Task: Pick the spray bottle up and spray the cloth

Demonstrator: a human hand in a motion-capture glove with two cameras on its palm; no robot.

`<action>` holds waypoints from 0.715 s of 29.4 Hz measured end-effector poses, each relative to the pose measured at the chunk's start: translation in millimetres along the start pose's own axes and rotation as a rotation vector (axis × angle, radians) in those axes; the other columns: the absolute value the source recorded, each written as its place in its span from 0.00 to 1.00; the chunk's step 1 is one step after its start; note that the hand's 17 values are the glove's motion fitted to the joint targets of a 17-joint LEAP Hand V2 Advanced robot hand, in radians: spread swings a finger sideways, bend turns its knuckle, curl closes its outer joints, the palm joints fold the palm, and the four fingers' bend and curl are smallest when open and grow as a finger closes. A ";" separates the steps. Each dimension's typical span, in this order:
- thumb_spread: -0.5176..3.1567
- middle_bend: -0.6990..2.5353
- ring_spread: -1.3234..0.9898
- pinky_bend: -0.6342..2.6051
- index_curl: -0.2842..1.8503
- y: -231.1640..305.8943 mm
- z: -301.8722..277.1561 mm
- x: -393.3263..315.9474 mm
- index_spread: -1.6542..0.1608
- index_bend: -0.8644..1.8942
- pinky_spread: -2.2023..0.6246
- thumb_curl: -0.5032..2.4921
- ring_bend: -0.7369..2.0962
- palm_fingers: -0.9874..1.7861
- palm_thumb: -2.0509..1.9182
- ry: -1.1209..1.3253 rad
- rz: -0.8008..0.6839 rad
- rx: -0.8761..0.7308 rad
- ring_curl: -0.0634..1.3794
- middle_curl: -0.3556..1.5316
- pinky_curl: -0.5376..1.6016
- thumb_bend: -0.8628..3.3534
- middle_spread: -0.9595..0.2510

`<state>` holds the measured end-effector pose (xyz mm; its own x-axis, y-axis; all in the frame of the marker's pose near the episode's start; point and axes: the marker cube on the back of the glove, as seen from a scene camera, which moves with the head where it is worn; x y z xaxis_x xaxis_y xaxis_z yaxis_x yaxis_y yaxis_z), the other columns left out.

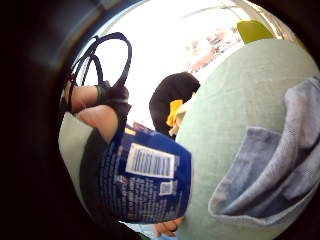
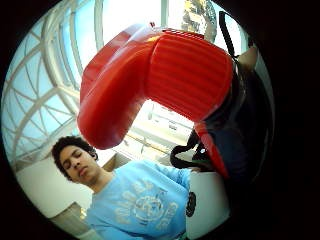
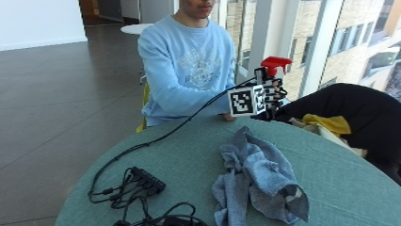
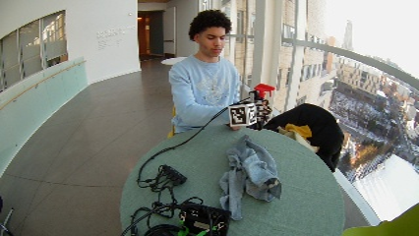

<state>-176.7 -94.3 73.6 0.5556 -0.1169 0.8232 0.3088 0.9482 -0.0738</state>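
- Now the right hand (image 3: 266, 96) is curled around the spray bottle (image 3: 274, 70), lifted above the surface (image 3: 188, 155).
- Turn the red nozzle toward the cloth (image 3: 260, 176) at 6 o'clock, then squeeze.

One spray bottle (image 3: 274, 70), one cloth (image 3: 260, 181), one black bag (image 3: 354, 115) and one cable hub (image 3: 148, 179) were on or above one desk (image 3: 351, 188).

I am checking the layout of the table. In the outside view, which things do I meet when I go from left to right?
Black cables → blue-grey cloth lying crumpled on the table → right hand holding the spray bottle → yellow item on a black garment.
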 end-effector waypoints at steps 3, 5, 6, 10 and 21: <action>0.33 0.32 0.55 0.25 0.32 -1.1 19.2 10.4 0.80 0.36 0.83 0.40 0.46 0.76 0.74 -0.027 0.001 -0.015 0.31 0.44 0.42 0.20 0.73; 0.33 0.32 0.55 0.25 0.32 -2.4 29.9 17.1 0.80 0.37 0.82 0.40 0.45 0.75 0.75 -0.026 -0.003 -0.021 0.31 0.44 0.41 0.20 0.73; 0.33 0.31 0.55 0.25 0.32 -3.5 33.9 20.2 0.80 0.37 0.82 0.40 0.45 0.75 0.75 -0.020 -0.006 -0.021 0.31 0.44 0.41 0.20 0.73; 0.33 0.31 0.55 0.25 0.32 -5.6 46.3 28.9 0.80 0.36 0.82 0.40 0.45 0.75 0.75 -0.025 -0.010 -0.024 0.31 0.44 0.41 0.20 0.72; 0.34 0.31 0.54 0.25 0.31 -0.6 69.8 53.8 0.79 0.36 0.82 0.39 0.44 0.75 0.75 -0.026 -0.007 -0.039 0.31 0.44 0.40 0.20 0.71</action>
<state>-200.9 -80.6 157.2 0.5333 -0.1158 0.8380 0.3433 0.9350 -0.0893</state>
